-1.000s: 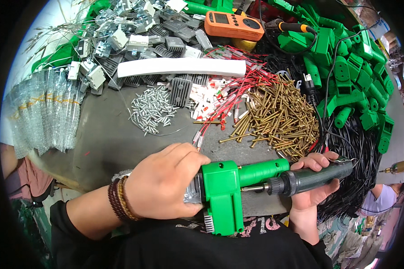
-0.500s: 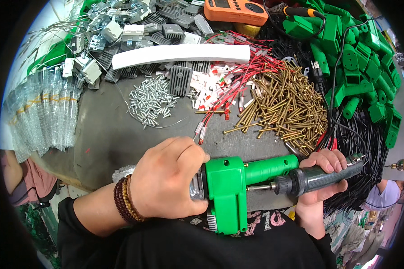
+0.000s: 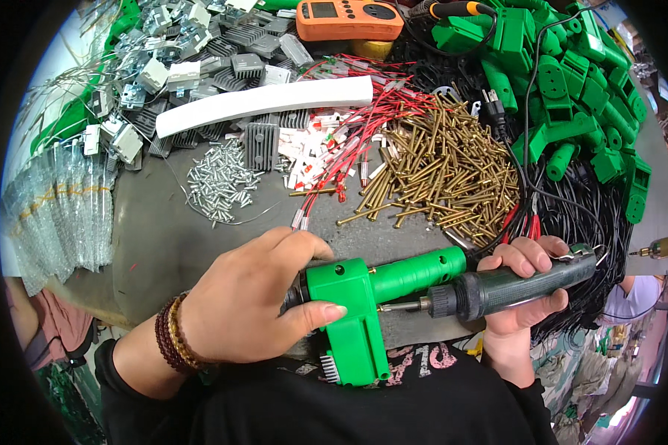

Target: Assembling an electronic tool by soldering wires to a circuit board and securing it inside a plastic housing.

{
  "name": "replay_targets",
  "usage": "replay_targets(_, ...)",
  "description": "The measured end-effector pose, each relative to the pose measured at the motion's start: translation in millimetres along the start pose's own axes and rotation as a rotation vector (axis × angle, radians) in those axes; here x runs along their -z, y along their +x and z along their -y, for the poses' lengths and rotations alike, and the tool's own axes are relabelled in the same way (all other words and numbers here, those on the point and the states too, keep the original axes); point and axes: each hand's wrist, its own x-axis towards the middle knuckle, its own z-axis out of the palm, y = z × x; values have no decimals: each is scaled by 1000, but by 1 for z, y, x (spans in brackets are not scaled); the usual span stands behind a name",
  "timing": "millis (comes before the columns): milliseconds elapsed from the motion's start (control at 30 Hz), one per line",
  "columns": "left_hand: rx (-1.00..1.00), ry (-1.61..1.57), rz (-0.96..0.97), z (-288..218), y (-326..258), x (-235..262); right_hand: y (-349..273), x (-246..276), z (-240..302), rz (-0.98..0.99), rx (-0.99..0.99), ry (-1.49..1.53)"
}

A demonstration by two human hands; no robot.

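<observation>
The left hand (image 3: 256, 308) is closed around the rear end of a green housing (image 3: 364, 297), thumb along its near side and fingers curled over the top, with beaded bracelets (image 3: 172, 335) on the wrist. The housing, a pistol-shaped plastic shell, sits low in the view, about 6 o'clock from the middle, just above the person's dark shirt; its barrel points toward 3 o'clock and its grip hangs down. The right hand (image 3: 523, 293) is closed around a dark screwdriver (image 3: 512, 282), held nearly level, with its metal bit (image 3: 402, 305) touching the housing's side just under the barrel.

On the grey worktop (image 3: 156, 245) beyond the hands, a heap of brass screws (image 3: 441, 174) lies at 1 o'clock from the housing, and a smaller pile of silver screws (image 3: 219, 182) at 11 o'clock. Red wires (image 3: 352, 126) spread between the two piles. A white bar (image 3: 263, 104) lies across the worktop at 12 o'clock, with grey metal heat sinks (image 3: 200, 52) behind it. An orange meter (image 3: 349, 18) sits at the far edge. More green shells (image 3: 571, 89) are heaped at 2 o'clock, over a tangle of black cables (image 3: 579, 215). Clear bags (image 3: 56, 208) are stacked at 9 o'clock.
</observation>
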Motion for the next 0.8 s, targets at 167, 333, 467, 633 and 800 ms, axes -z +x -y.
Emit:
replay_targets(167,43,-133,1,1,3,-3,1,2,-7,-146,13,176)
replay_targets(333,-23,-133,-51,7,0,-9,3,3,-11,-130,21,216)
replay_targets(467,-26,-136,-65,7,1,-11,2,5,-13,-93,28,189)
replay_targets(633,-38,-110,-94,6,-3,-11,2,-1,-14,-129,20,141)
replay_targets(800,-87,-162,-114,10,-1,-13,-3,2,-16,-130,40,105)
